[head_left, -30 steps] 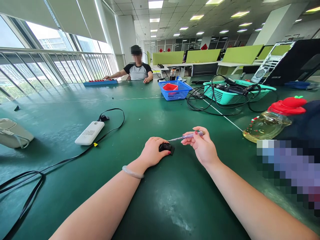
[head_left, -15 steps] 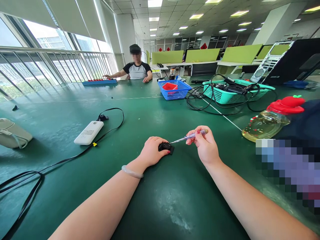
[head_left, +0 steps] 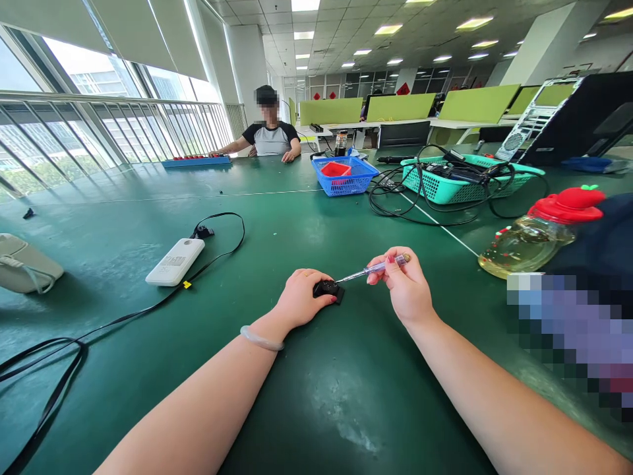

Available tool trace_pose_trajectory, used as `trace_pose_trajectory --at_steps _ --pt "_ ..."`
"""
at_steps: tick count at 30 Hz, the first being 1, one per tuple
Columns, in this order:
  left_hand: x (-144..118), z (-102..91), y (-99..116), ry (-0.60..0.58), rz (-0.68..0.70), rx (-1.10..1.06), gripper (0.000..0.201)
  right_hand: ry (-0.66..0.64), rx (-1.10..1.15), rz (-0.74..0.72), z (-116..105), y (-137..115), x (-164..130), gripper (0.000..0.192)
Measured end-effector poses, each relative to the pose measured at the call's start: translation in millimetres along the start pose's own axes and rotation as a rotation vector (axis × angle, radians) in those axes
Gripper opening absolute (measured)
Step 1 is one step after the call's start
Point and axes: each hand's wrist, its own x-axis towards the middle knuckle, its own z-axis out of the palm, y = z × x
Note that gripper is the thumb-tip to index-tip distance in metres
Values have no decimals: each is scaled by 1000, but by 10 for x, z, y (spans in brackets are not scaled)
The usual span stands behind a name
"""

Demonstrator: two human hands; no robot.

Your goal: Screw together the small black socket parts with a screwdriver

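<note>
My left hand (head_left: 300, 300) rests on the green table (head_left: 316, 396) and grips a small black part (head_left: 328, 289), pinning it to the surface. My right hand (head_left: 406, 288) holds a thin screwdriver (head_left: 373, 268) with a clear purple handle. The metal tip points left and down and touches the top of the black part. A pale bangle sits on my left wrist.
A white power bank (head_left: 175, 262) with a black cable (head_left: 99, 323) lies at left, a beige pouch (head_left: 24, 264) at far left. A bottle with a red cap (head_left: 539, 237) lies at right. A blue basket (head_left: 345, 175) and a teal basket (head_left: 459, 181) stand farther back. Another person sits at the far end.
My right hand has shifted slightly with the screwdriver, whose tip stays at the black part. My left hand has not moved.
</note>
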Motion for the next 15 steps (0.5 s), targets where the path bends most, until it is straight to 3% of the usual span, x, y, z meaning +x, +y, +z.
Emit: trace_pose_trajectory --at_steps 15 --pt "9 7 -14 -11 -8 -3 27 -17 -90 -74 14 17 -19 37"
